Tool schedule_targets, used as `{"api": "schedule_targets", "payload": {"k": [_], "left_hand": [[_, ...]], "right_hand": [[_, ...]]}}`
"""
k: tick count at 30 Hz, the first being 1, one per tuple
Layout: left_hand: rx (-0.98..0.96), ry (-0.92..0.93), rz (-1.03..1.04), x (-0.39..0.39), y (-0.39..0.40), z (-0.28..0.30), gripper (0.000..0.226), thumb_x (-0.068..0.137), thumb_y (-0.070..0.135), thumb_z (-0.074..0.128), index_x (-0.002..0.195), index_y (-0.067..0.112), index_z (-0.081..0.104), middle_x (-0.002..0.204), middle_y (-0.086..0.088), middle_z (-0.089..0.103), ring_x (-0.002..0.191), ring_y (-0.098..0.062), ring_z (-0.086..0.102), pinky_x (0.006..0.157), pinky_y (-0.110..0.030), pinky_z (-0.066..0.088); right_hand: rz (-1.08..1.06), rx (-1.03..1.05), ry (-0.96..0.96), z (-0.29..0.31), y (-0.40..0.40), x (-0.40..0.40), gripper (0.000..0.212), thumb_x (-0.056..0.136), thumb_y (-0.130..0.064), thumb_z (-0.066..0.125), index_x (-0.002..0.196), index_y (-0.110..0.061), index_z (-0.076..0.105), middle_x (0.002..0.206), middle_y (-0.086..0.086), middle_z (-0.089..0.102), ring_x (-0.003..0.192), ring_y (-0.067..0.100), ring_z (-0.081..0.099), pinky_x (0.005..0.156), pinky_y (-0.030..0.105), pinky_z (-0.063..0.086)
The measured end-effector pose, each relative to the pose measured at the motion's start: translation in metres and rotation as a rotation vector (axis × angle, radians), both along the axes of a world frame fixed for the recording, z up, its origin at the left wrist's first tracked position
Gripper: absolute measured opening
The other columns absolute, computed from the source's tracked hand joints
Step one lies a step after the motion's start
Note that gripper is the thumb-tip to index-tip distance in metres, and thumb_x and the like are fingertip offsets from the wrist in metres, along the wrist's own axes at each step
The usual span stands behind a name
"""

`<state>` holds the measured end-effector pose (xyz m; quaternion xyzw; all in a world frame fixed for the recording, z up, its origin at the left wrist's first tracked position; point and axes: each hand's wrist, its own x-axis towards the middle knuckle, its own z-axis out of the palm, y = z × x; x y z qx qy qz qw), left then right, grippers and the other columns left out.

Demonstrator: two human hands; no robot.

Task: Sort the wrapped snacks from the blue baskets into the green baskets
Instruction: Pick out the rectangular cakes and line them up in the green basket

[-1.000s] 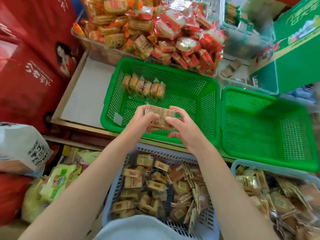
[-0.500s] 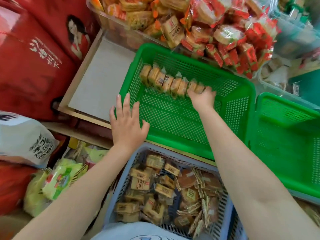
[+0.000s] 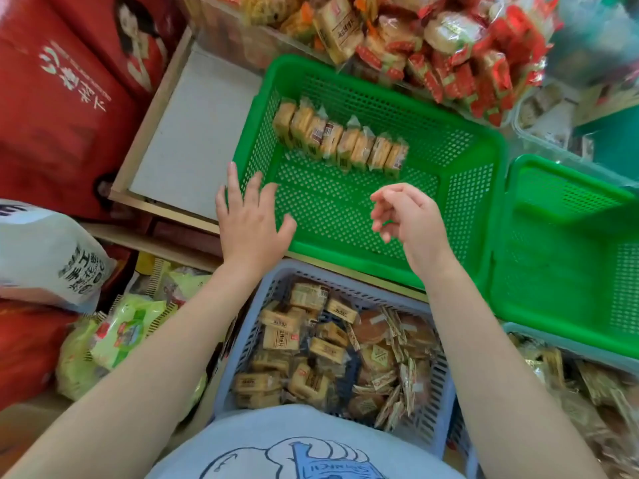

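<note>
While both hands hung empty over the baskets, sorting stood barely begun.

Green basket [image 3: 460,188] held one upright row of wrapped snacks [image 3: 340,140] along its far side; second green basket [image 3: 567,264] showed none; blue basket [image 3: 435,420] stayed heaped. Left hand [image 3: 250,219] was spread flat, right hand [image 3: 411,216] loosely curled, holding nothing. Packets looked light, crinkly, probably crumbly: best pinched across the flat faces.

Red printed cartons [image 3: 65,108] stand left, beside a white printed sack [image 3: 45,257] and green-wrapped packets [image 3: 121,333].
</note>
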<state>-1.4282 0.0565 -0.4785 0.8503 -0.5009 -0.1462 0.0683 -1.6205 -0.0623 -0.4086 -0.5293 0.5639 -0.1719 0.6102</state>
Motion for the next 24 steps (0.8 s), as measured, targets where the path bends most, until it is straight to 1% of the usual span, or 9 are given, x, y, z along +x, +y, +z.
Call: {"api": "schedule_targets", "payload": {"k": [3, 5, 6, 8, 10, 12, 15, 20, 24], "left_hand": [[-0.13, 0.014, 0.0, 0.002, 0.009, 0.004, 0.051, 0.092, 0.043, 0.043, 0.128, 0.011, 0.06, 0.148, -0.016, 0.046, 0.148, -0.034, 0.022, 0.119, -0.056, 0.0], [-0.29, 0.015, -0.028, -0.005, 0.023, 0.006, 0.038, 0.093, 0.036, 0.049, 0.112, 0.009, 0.066, 0.131, -0.017, 0.057, 0.13, -0.036, 0.046, 0.115, -0.053, 0.019], [-0.373, 0.033, -0.061, -0.012, 0.032, 0.006, 0.033, 0.092, 0.032, 0.051, 0.104, 0.007, 0.069, 0.119, -0.016, 0.061, 0.117, -0.036, 0.054, 0.105, -0.05, 0.033], [-0.456, 0.084, -0.129, -0.029, 0.053, 0.005, 0.027, 0.091, 0.026, 0.054, 0.093, 0.005, 0.07, 0.106, -0.014, 0.063, 0.102, -0.034, 0.056, 0.085, -0.042, 0.045], [-0.436, 0.116, -0.148, -0.043, 0.072, 0.001, 0.023, 0.09, 0.023, 0.055, 0.092, 0.006, 0.07, 0.112, -0.015, 0.061, 0.105, -0.032, 0.054, 0.081, -0.038, 0.047], [-0.388, 0.16, -0.167, -0.054, 0.091, -0.006, 0.02, 0.09, 0.021, 0.056, 0.094, 0.006, 0.069, 0.114, -0.015, 0.06, 0.108, -0.032, 0.052, 0.081, -0.038, 0.047], [-0.296, 0.212, -0.235, -0.069, 0.119, -0.019, 0.019, 0.09, 0.019, 0.056, 0.093, 0.005, 0.069, 0.107, -0.012, 0.059, 0.104, -0.03, 0.052, 0.072, -0.037, 0.049], [0.403, 0.403, -0.294, -0.076, 0.154, -0.028, 0.026, 0.103, 0.031, 0.043, 0.115, 0.017, 0.061, 0.103, -0.001, 0.064, 0.089, -0.02, 0.06, 0.07, -0.04, 0.055], [0.492, 0.512, -0.211, -0.081, 0.175, -0.029, 0.029, 0.103, 0.034, 0.043, 0.12, 0.023, 0.064, 0.102, 0.005, 0.069, 0.086, -0.014, 0.064, 0.075, -0.041, 0.058]], "right_hand": [[0.26, 0.203, -0.119, 0.018, 0.049, -0.017, 0.036, 0.097, -0.023, 0.048, 0.064, -0.011, 0.053, 0.07, 0.012, 0.06, 0.064, 0.025, 0.059, 0.051, 0.031, 0.045], [0.385, 0.302, -0.04, 0.006, 0.076, -0.03, 0.044, 0.103, -0.023, 0.047, 0.061, -0.012, 0.047, 0.071, 0.011, 0.062, 0.07, 0.026, 0.063, 0.062, 0.037, 0.052], [0.417, 0.337, 0.033, -0.005, 0.087, -0.036, 0.045, 0.104, -0.024, 0.048, 0.061, -0.012, 0.049, 0.071, 0.01, 0.064, 0.072, 0.027, 0.065, 0.068, 0.041, 0.055], [0.441, 0.338, 0.255, -0.037, 0.109, -0.046, 0.037, 0.102, -0.031, 0.053, 0.075, -0.008, 0.063, 0.072, 0.006, 0.068, 0.077, 0.027, 0.068, 0.082, 0.045, 0.058], [0.464, 0.302, 0.503, -0.073, 0.129, -0.054, 0.029, 0.1, -0.033, 0.057, 0.106, -0.007, 0.067, 0.087, 0.003, 0.069, 0.083, 0.022, 0.065, 0.083, 0.036, 0.054], [0.533, 0.259, 0.706, -0.105, 0.149, -0.062, 0.035, 0.098, -0.031, 0.06, 0.126, -0.011, 0.057, 0.117, 0.006, 0.063, 0.1, 0.021, 0.059, 0.085, 0.032, 0.049], [0.634, 0.198, 0.799, -0.137, 0.18, -0.072, 0.073, 0.092, -0.033, 0.067, 0.153, -0.016, 0.03, 0.152, 0.012, 0.037, 0.135, 0.03, 0.042, 0.108, 0.04, 0.043], [0.755, -0.023, 0.968, -0.16, 0.207, -0.075, 0.092, 0.086, -0.038, 0.074, 0.157, -0.018, 0.017, 0.158, 0.006, 0.031, 0.143, 0.03, 0.027, 0.113, 0.046, 0.036], [0.804, -0.04, 1.027, -0.155, 0.201, -0.071, 0.076, 0.088, -0.039, 0.071, 0.15, -0.016, 0.033, 0.155, 0.008, 0.034, 0.14, 0.031, 0.028, 0.11, 0.046, 0.033]]}}
